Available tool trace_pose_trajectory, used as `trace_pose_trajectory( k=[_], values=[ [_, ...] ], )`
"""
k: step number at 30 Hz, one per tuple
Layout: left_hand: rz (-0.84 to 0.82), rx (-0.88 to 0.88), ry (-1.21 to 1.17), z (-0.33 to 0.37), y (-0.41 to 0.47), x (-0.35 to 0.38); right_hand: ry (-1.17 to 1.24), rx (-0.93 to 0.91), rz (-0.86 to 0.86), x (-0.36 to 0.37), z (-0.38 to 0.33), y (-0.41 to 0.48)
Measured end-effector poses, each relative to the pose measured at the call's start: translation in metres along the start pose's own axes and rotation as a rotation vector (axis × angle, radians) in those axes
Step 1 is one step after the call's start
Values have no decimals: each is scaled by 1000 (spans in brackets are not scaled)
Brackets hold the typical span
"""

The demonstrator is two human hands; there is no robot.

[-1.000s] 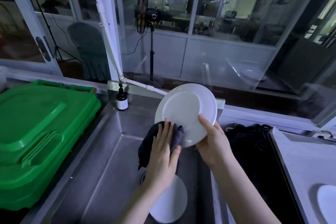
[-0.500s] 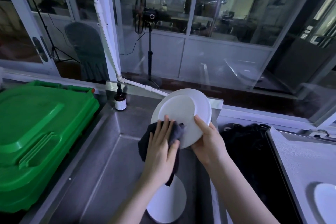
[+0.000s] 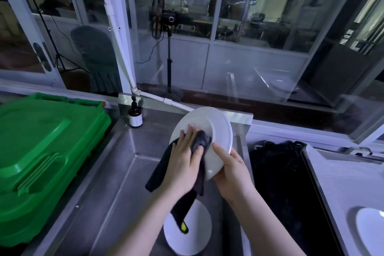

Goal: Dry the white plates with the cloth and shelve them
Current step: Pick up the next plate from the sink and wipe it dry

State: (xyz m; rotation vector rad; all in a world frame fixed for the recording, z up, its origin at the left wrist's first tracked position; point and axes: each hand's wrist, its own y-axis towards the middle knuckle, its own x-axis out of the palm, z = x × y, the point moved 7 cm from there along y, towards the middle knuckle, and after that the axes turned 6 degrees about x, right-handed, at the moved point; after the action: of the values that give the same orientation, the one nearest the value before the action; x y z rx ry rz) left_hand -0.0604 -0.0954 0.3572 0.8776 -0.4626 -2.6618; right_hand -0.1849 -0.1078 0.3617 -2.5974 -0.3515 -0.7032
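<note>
I hold a white plate (image 3: 216, 129) tilted upright over the steel sink (image 3: 116, 176). My right hand (image 3: 230, 174) grips its lower right rim, thumb on the face. My left hand (image 3: 182, 162) presses a dark grey cloth (image 3: 200, 141) against the plate's face, fingers spread fairly straight; the cloth's tail with a yellow tag hangs down (image 3: 182, 214). A second white plate (image 3: 197, 233) lies in the sink bottom below my arms. Another white plate (image 3: 372, 230) sits on the counter at the far right, cut by the frame edge.
A large green plastic bin lid (image 3: 41, 158) fills the left. A small brown bottle (image 3: 135, 115) stands at the sink's back corner. A dark basin (image 3: 280, 183) lies right of the sink, then a white lined tray (image 3: 349, 183). Glass partitions stand behind.
The plate has turned more edge-on and dropped slightly. My left hand with the cloth has moved up across the plate's face, and the cloth's tail now hangs lower.
</note>
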Motion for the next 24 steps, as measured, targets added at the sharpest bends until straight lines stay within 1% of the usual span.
trace_pose_trajectory(
  k=[2, 3, 4, 7, 10, 12, 14, 16, 18, 20, 22, 24],
  values=[
    [66, -135, -87, -18, 12, -14, -57, 6, -20, -1, 2, -3],
    [112, -161, -104, -21, 13, -22, -67, 7, -38, -1, 2, -4],
    [165, -142, -76, -18, 11, -28, -69, 4, -50, 0, 0, -5],
    [305, 7, 115, 4, -8, -37, -54, -27, -46, 1, -9, -2],
    [362, 50, 85, 17, -29, -36, -50, -45, -28, 2, -18, 0],
    [329, 131, 48, 25, -39, -33, -38, -51, -34, 0, -20, 0],
    [234, 207, 33, 34, -41, -28, -35, -45, -40, 0, -20, -1],
    [130, 233, 87, 35, -30, -26, -39, -28, -51, 1, -13, -3],
    [63, 223, 174, 29, -13, -28, -65, -4, -72, 3, -3, -5],
    [26, 176, 214, 18, 3, -33, -70, 16, -77, 5, 3, -7],
    [29, 130, 210, 7, 10, -39, -68, 7, -64, 5, 0, -6],
    [70, 96, 186, 1, 4, -45, -60, -16, -48, 5, -9, -6]
  ],
)
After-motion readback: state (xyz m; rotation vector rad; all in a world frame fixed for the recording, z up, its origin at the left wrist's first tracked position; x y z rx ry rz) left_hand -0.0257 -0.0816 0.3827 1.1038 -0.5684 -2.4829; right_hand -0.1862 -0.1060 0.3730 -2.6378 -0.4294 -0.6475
